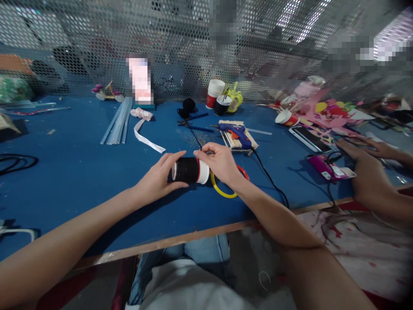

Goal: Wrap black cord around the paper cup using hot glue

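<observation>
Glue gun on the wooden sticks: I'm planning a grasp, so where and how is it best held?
The glue gun is probably best taken by its handle, from the near right side: it lies flat with the handle slanting toward the person, while the nozzle points left. Keep clear of the cord leaving the handle's end.

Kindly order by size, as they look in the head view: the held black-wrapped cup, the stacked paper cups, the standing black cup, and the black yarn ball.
1. Held black-wrapped cup (also the nearest)
2. Stacked paper cups
3. Standing black cup and black yarn ball: too alike to rank
</observation>
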A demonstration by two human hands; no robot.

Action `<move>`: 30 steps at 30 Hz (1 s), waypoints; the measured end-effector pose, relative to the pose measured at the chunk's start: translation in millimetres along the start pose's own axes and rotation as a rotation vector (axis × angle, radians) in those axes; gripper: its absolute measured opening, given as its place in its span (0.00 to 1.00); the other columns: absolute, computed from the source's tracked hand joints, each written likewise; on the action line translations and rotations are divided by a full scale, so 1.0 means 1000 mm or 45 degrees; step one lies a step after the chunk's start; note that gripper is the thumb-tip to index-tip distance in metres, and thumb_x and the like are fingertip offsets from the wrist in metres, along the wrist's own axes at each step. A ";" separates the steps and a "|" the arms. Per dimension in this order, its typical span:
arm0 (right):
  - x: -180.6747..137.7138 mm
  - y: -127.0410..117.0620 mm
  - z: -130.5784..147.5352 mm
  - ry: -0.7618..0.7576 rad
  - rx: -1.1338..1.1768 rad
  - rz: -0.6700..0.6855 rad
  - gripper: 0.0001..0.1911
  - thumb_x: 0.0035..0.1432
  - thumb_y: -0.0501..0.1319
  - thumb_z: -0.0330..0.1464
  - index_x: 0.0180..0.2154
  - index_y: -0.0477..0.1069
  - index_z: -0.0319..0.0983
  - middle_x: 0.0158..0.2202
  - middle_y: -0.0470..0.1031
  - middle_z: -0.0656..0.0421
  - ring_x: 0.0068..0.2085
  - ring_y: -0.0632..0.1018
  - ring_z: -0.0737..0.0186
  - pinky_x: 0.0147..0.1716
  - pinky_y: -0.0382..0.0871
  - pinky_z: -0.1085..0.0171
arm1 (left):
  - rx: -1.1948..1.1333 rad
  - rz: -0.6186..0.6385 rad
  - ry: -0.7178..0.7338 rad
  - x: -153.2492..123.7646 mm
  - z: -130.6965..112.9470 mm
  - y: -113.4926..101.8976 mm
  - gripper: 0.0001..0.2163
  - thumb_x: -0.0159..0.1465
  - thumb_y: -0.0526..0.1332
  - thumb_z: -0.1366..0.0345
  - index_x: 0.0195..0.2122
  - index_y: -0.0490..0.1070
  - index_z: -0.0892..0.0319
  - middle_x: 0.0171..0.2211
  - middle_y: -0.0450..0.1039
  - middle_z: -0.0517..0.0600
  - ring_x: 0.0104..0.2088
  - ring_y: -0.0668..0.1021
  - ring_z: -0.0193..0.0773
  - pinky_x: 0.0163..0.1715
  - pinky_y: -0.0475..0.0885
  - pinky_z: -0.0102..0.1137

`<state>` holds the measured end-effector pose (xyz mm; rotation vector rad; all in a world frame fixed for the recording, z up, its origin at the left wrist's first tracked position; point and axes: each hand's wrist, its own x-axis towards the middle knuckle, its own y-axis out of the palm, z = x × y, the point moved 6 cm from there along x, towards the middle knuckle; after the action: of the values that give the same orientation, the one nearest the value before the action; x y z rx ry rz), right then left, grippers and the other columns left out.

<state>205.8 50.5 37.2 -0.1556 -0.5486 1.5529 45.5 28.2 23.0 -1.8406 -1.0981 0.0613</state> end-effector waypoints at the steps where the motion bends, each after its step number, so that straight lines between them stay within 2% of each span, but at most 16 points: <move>1: -0.001 0.000 0.001 -0.026 -0.026 -0.030 0.15 0.49 0.61 0.43 0.25 0.65 0.38 0.18 0.61 0.65 0.21 0.62 0.71 0.21 0.55 0.68 | -0.070 0.015 -0.068 0.000 0.004 0.002 0.35 0.54 0.63 0.54 0.59 0.50 0.58 0.52 0.62 0.59 0.52 0.68 0.48 0.49 0.68 0.43; 4: -0.003 0.001 0.006 -0.129 -0.124 -0.110 0.13 0.51 0.60 0.41 0.25 0.66 0.38 0.22 0.64 0.63 0.24 0.64 0.70 0.23 0.57 0.68 | -0.288 0.039 -0.186 -0.002 0.010 0.008 0.33 0.53 0.64 0.53 0.57 0.54 0.58 0.51 0.65 0.57 0.50 0.70 0.47 0.47 0.69 0.41; 8: -0.006 0.005 0.014 -0.286 -0.218 -0.111 0.11 0.53 0.59 0.38 0.24 0.66 0.39 0.26 0.66 0.62 0.27 0.65 0.70 0.26 0.58 0.68 | -0.415 0.026 -0.280 -0.003 0.014 0.011 0.24 0.58 0.59 0.55 0.54 0.58 0.57 0.48 0.67 0.55 0.45 0.73 0.43 0.43 0.71 0.37; 12: -0.005 0.006 0.020 -0.392 -0.231 -0.046 0.10 0.54 0.60 0.36 0.24 0.65 0.39 0.27 0.65 0.62 0.28 0.65 0.70 0.28 0.59 0.67 | -0.395 0.017 -0.242 -0.002 0.011 0.009 0.24 0.57 0.60 0.56 0.53 0.59 0.56 0.46 0.68 0.54 0.43 0.73 0.42 0.42 0.71 0.37; 18: -0.002 0.004 0.027 -0.440 -0.125 0.056 0.10 0.53 0.61 0.36 0.25 0.66 0.38 0.27 0.66 0.62 0.28 0.66 0.71 0.28 0.59 0.67 | -0.400 0.035 -0.215 0.000 0.010 0.008 0.23 0.57 0.61 0.56 0.53 0.60 0.55 0.44 0.67 0.53 0.42 0.73 0.41 0.39 0.71 0.35; 21: 0.001 0.007 0.028 -0.436 -0.099 0.123 0.10 0.53 0.61 0.37 0.25 0.68 0.38 0.27 0.66 0.62 0.28 0.67 0.70 0.28 0.60 0.67 | -0.401 0.064 -0.196 -0.001 0.008 0.010 0.23 0.56 0.61 0.56 0.52 0.61 0.54 0.42 0.67 0.52 0.38 0.73 0.39 0.36 0.71 0.32; 24: 0.005 0.012 0.024 -0.350 -0.071 0.215 0.10 0.52 0.61 0.38 0.26 0.69 0.38 0.27 0.69 0.62 0.28 0.68 0.70 0.29 0.61 0.68 | -0.360 0.078 -0.190 -0.001 0.005 0.010 0.25 0.55 0.63 0.55 0.52 0.62 0.55 0.40 0.66 0.51 0.36 0.72 0.37 0.33 0.70 0.31; 30: 0.005 0.019 0.018 -0.209 0.035 0.283 0.13 0.49 0.62 0.41 0.26 0.68 0.37 0.24 0.68 0.63 0.25 0.67 0.71 0.26 0.61 0.69 | -0.419 0.035 -0.347 0.003 0.002 0.008 0.20 0.56 0.60 0.53 0.45 0.65 0.58 0.36 0.68 0.49 0.31 0.69 0.33 0.28 0.65 0.28</move>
<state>180.8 51.7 46.5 -0.0694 -0.6560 1.7994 51.7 30.8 17.4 -2.1881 -1.3334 0.1593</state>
